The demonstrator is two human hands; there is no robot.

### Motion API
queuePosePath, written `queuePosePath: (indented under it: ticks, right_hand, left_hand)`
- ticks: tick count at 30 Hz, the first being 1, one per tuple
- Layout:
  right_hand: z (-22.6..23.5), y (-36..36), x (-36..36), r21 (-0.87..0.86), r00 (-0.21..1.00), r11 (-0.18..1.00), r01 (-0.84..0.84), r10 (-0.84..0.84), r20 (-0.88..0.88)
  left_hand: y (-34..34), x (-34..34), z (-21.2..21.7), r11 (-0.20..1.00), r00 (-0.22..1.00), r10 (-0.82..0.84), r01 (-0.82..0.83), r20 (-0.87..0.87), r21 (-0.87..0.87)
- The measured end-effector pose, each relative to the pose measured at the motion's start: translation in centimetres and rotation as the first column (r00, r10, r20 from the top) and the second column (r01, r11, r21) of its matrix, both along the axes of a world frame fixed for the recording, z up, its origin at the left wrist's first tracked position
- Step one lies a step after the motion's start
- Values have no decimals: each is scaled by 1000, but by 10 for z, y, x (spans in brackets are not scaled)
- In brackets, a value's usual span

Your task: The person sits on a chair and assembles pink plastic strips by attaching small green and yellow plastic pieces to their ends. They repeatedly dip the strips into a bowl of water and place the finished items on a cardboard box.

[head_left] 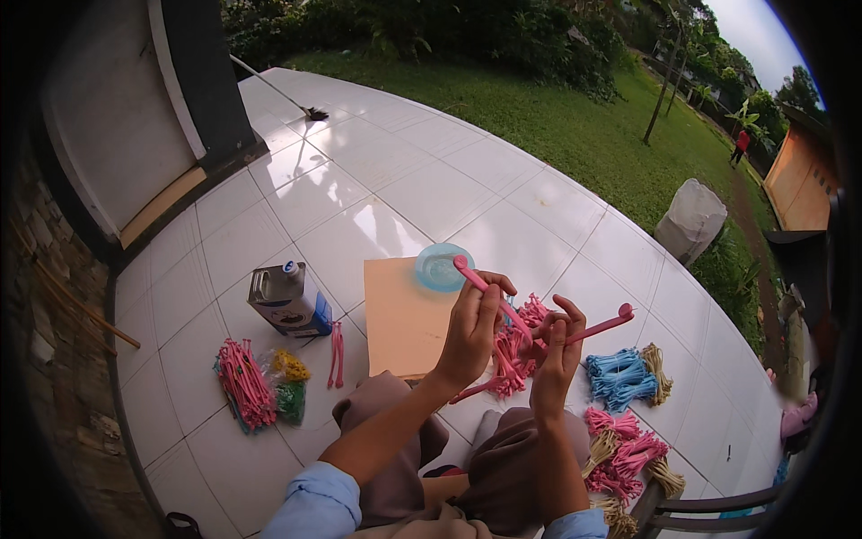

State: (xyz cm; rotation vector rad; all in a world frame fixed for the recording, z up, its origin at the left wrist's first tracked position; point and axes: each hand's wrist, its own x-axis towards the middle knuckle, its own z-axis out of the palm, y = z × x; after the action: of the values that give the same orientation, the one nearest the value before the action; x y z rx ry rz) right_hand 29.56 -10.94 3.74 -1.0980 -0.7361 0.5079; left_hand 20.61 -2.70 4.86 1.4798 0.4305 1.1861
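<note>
Pink and slender, the left stick [473, 275] is pinched between the thumb and fingers of the left hand [474, 316]. Its knobbed end points up and leftward, away from the body; its long axis slants from there down to the right, into the grip. The right hand [554, 364] pinches the near end of the right stick [600, 325] between thumb and fingertips. That stick's curled head points right and a little away from the body, its axis rising outward from the grip. Both sticks are in the air, their heads turned apart.

Beneath and between the hands lies a pile of pink sticks [509, 370], partly hidden by the fingers. Just beyond the left hand is a blue bowl [438, 269], at the far right corner of a tan board [404, 314]. Farther left of that grip are two loose sticks [337, 357], a metal can [310, 310], a pink bundle [247, 386] and a clear bag [292, 395] with yellow and green contents. Right of the right hand lie a blue bundle [620, 379] and a beige one; nearer the body, more pink and beige bundles [637, 454]. Well beyond both grips, a broom [313, 114] rests on the white tiles [422, 193].
</note>
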Motion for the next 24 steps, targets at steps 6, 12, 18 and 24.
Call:
queuePosePath:
  ticks: [6,12,18,24]
  right_hand:
    - [8,-11,26,-26,968,969,-245,246,41]
    - [13,13,88,-284,869,837,-468,495,26]
    - [-84,74,117,-374,824,758,-534,566,-28]
    - [-157,127,120,-419,829,722,-551,532,-173]
  left_hand:
    - [30,-43,14,1000,999,-24,24,35,-19]
    - [59,-74,-2,998,949,-45,54,-312,22]
    - [103,-70,-97,999,857,30,-3,-515,53]
    - [138,-61,-161,992,719,89,-5,-689,123]
